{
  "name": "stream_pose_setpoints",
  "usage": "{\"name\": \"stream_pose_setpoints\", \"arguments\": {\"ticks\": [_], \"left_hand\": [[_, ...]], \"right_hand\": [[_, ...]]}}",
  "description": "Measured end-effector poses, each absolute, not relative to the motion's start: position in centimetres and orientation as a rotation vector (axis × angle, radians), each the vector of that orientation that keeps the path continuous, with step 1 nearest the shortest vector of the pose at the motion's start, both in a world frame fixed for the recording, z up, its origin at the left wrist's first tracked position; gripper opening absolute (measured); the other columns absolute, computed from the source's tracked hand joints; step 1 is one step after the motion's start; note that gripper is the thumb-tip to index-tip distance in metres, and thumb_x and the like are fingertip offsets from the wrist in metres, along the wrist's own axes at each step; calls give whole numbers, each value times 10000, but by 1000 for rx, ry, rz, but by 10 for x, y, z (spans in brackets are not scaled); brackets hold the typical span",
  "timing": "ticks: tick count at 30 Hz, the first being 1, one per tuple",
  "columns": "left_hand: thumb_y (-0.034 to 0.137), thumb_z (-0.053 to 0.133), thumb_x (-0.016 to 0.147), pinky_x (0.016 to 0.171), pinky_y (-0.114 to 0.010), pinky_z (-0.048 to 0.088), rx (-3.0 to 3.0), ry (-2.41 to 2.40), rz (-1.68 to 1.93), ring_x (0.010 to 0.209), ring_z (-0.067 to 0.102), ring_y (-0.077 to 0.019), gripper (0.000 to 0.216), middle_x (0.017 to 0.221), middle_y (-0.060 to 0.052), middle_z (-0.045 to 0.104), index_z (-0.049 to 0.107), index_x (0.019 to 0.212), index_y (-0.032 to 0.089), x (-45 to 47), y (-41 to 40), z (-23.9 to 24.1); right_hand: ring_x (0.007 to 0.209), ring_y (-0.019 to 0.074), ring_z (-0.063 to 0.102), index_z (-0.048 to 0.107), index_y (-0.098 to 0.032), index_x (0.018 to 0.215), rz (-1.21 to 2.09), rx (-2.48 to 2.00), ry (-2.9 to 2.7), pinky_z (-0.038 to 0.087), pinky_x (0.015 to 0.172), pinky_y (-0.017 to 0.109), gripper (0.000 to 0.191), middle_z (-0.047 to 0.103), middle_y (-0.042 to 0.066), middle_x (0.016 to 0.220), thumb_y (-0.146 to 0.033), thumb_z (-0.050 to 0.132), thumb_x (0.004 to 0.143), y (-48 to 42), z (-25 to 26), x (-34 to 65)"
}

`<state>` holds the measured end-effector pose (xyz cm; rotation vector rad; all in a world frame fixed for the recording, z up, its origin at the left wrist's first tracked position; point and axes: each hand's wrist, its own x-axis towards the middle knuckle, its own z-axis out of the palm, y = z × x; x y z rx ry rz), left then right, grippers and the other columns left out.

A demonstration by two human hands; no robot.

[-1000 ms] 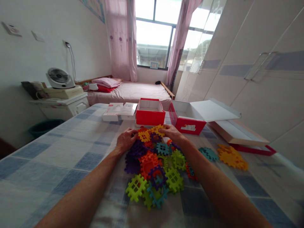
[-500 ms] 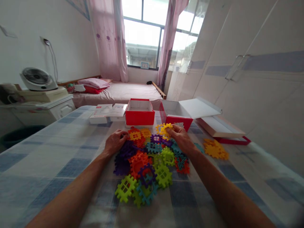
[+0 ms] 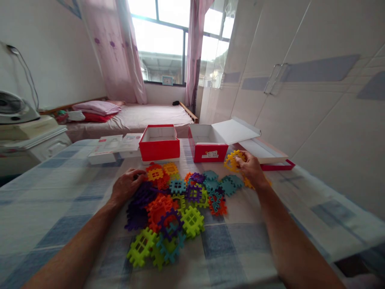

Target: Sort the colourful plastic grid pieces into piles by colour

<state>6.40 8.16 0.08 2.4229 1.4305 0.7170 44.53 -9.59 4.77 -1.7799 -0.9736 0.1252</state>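
A heap of coloured interlocking plastic tiles lies on the blue-checked tablecloth in front of me. My left hand rests on the heap's left edge over purple tiles, its fingers curled down onto them. My right hand is out to the right, pinching a yellow tile just above a small pile of yellow tiles, most of which my hand and wrist hide. Teal tiles lie between the heap and that pile.
Two open red boxes stand behind the heap, the right one with its white lid flap open. A flat white box lies at the back left, a red-edged lid at the back right. Wardrobe doors stand close on the right.
My right hand lifted a yellow tile from the heap's far edge and carried it right to the yellow pile. My left hand stayed on the heap. The view swung to the right.
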Motion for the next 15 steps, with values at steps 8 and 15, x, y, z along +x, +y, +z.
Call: {"name": "stream_pose_setpoints", "arguments": {"ticks": [8,15], "left_hand": [[417,389,803,737,-255,453,2422,1473,717,804,628,-177,404,1008,-48,640,710,947,220,65,79,2],[355,415,813,739,-244,441,2410,1498,723,806,619,-163,349,980,-34,646,711,941,222,67,75,4]], "right_hand": [[991,282,593,592,-99,1164,-316,-2314,-1021,441,856,388,415,633,183,1100,-233,479,788,-105,32,469],[977,247,585,642,-143,1072,-454,-2066,-1339,429,884,368,337,649,132,1045,-251,464,807,-85,46,420]]}}
